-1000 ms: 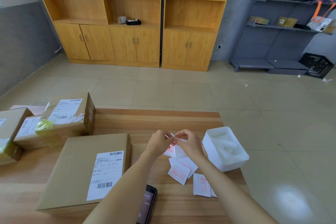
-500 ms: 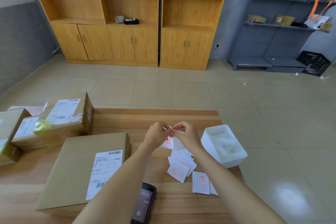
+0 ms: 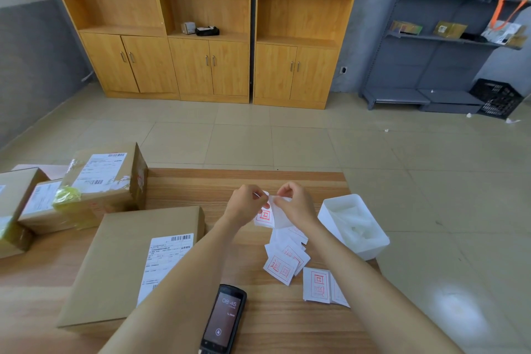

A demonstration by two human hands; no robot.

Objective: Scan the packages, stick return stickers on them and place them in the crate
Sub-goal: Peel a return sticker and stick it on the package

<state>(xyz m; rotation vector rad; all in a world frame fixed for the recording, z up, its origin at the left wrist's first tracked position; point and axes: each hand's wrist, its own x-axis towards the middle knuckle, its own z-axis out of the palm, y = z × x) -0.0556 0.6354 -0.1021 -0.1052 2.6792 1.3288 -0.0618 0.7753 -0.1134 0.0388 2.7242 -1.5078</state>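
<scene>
Bare forearms [image 3: 184, 276], bare left hand [image 3: 243, 207], right hand [image 3: 299, 206]

Both forearms extended; left hand [image 3: 246, 206], right hand [image 3: 297, 204] close together, each pinch grip on sticker [image 3: 265, 216].

Even, bright light fills my view; a glare patch shines on the floor [image 3: 457, 306], the cabinets [image 3: 207, 66] bow toward the edges, shadows are soft.

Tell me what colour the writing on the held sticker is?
Red, on the white sticker; head view.
</scene>
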